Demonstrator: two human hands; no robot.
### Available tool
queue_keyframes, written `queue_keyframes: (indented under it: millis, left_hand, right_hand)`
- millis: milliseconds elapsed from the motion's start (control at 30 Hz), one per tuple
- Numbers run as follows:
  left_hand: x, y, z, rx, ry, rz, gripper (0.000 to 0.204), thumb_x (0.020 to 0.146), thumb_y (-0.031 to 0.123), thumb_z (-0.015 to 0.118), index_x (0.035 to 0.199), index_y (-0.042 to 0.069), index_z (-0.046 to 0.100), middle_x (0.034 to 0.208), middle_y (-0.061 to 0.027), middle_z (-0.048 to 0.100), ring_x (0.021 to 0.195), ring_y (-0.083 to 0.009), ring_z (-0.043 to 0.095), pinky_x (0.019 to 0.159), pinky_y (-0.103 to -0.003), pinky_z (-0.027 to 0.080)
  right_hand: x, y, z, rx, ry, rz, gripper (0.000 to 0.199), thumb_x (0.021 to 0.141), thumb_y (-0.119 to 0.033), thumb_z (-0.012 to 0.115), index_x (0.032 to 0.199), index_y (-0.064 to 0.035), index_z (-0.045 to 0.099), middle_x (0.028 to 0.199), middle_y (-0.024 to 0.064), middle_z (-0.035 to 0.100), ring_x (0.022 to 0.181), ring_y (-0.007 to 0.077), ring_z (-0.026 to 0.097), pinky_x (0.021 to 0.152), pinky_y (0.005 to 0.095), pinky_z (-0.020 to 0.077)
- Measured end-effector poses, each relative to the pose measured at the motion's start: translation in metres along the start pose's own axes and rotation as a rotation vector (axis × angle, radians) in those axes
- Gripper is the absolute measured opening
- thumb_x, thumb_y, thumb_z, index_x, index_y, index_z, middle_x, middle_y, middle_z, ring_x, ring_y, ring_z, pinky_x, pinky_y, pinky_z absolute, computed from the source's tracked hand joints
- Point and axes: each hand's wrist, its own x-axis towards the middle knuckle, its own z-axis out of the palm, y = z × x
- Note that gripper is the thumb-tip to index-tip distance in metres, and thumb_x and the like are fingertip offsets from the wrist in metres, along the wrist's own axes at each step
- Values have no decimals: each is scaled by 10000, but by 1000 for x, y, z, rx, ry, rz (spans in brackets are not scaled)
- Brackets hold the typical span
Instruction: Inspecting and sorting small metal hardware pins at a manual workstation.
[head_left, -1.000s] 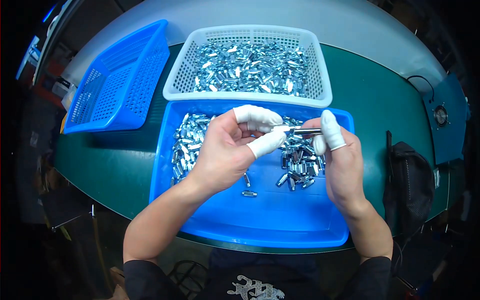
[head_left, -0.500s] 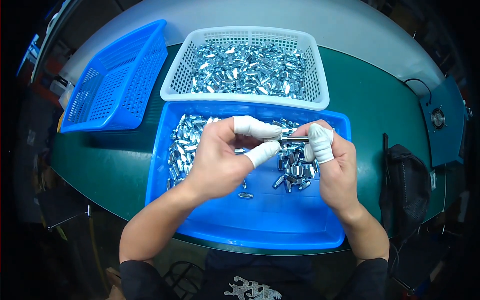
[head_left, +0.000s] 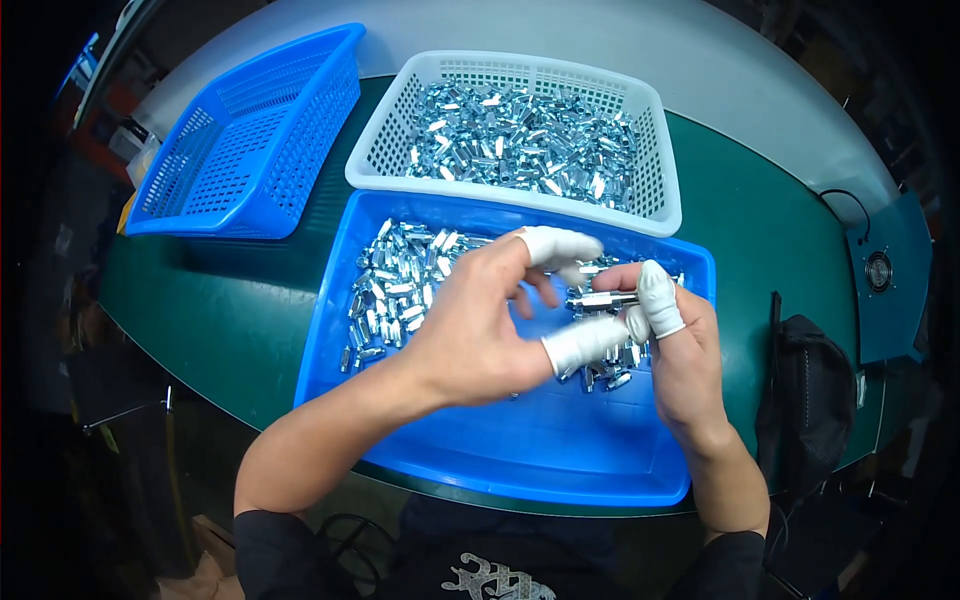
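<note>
My left hand [head_left: 490,325], with white finger cots on its thumb and a finger, has its fingers apart with nothing between them. It hovers over the blue tray [head_left: 530,455], just left of my right hand [head_left: 680,335]. My right hand, also in white finger cots, pinches a slim metal rod [head_left: 628,297]. A shiny hex metal fitting [head_left: 600,300] sits at the rod's left end. Below, one heap of hex fittings [head_left: 390,290] lies at the tray's left, and a smaller heap [head_left: 625,378] lies under my right hand, partly hidden by it.
Behind the tray stands a white perforated basket [head_left: 500,193] full of similar fittings. A tilted blue perforated basket [head_left: 290,170] is at the far left. On the right of the green table [head_left: 730,180] lie a black mesh bag [head_left: 815,385] and a teal box with a fan [head_left: 890,280].
My left fingers have let go of the fitting and spread apart. Both hands have shifted slightly to the right and nearer in the view, which has also moved a little.
</note>
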Motion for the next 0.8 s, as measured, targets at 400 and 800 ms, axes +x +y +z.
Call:
queue_keyframes:
  millis: [400,800]
  left_hand:
    - [26,-30,-31,-164,147,-99,196,754,64,722,931,3,665,727,8,592,622,-25,462,560,-170,382]
    - [4,-42,-23,833,-273,-12,207,663,71,735,859,40,678,793,-113,595,752,-287,580,684,-386,459]
  right_hand:
    - [8,3,-5,60,155,-42,361,973,-279,429,893,-7,654,707,-6,544,652,40,442,613,198,354]
    - [2,0,-5,63,83,29,440,973,-334,398,934,32,641,868,69,615,797,107,532,726,240,406]
